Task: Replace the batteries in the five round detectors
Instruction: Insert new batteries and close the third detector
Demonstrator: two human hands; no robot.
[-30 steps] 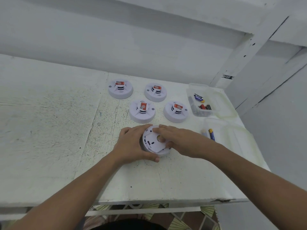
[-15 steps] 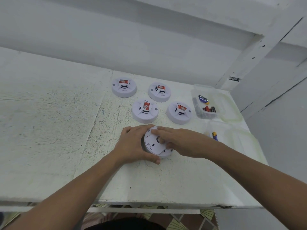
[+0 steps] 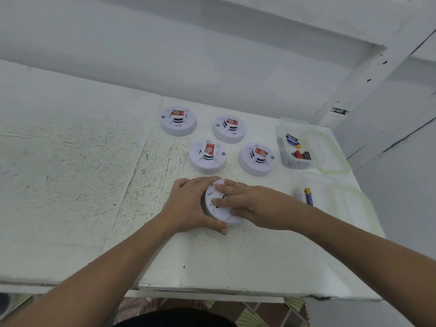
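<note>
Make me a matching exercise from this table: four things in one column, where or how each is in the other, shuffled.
1. left hand
2. right hand
3. clear tub
4. blue battery

A. holds loose batteries
B. lies beside the right forearm
C. grips the near detector by its side
D. lies on top of that detector

Pairs: 1-C, 2-D, 3-A, 4-B

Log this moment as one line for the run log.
left hand: grips detector rim | right hand: fingers on detector's back | detector: face down on table
</note>
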